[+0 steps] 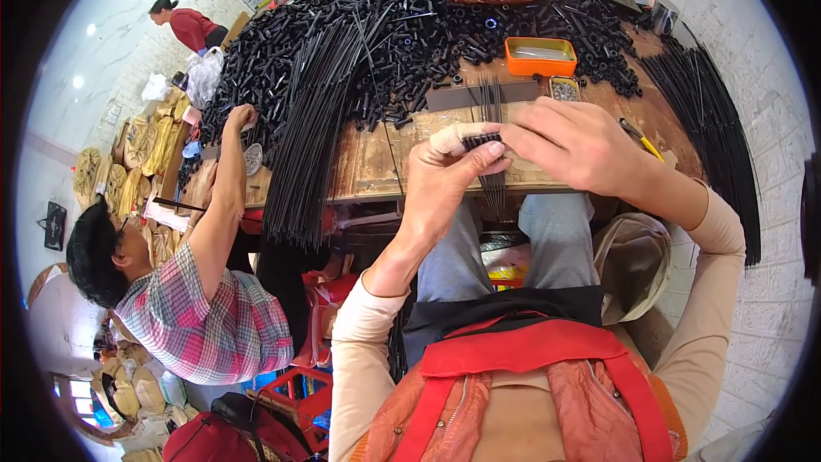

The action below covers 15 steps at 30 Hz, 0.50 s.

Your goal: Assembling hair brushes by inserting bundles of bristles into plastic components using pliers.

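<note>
Near the table's front edge, my left hand [440, 173] is closed on a small bundle of thin black rods [495, 195]. Tan tape wraps one of its fingers. Where thumb and fingers pinch the bundle, a short row of dark ridges shows; what these are I cannot make out. My right hand [586, 147] comes in from the right, its bent fingers together beside the bundle and slightly blurred. Whatever its fingertips grip is hidden. Behind the bundle, a flat dark bar [449, 100] lies on the wooden table [368, 167].
Black tubular parts [410, 0] are heaped across the table's back. Long black rods lie in a bunch [312, 120] at left and another [723, 120] at right. An orange box [540, 57], small metal tray [564, 88] and yellow-handled tool [643, 139] stand nearby. A co-worker [201, 308] reaches in from the left.
</note>
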{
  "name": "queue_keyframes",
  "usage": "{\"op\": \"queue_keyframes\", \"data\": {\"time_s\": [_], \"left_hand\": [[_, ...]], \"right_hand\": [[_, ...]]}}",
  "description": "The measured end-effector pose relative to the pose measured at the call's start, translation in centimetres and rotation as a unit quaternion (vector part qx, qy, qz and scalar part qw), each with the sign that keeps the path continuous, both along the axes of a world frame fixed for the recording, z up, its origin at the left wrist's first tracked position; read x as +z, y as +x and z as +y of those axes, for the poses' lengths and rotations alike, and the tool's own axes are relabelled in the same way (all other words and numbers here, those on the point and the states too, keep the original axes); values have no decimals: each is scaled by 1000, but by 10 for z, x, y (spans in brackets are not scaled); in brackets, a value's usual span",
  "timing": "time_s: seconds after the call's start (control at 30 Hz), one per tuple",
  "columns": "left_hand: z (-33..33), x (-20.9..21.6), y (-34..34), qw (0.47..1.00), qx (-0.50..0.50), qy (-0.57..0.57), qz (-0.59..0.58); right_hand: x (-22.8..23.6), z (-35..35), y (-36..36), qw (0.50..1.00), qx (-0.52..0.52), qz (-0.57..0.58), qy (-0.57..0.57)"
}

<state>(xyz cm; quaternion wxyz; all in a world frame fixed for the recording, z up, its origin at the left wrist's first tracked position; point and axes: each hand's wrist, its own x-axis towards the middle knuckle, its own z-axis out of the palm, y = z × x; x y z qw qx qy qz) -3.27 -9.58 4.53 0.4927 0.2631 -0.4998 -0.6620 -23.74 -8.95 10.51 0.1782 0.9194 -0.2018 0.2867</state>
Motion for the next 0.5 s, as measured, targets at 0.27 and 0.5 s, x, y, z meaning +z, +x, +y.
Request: {"op": "queue_keyframes", "data": {"time_s": [0.27, 0.5], "left_hand": [[1, 6, 3, 1000, 11, 21, 15], [0, 2, 8, 999, 23, 25, 27]], "right_hand": [[-2, 12, -22, 994, -95, -24, 38], [0, 4, -20, 998, -61, 0, 13]]}}
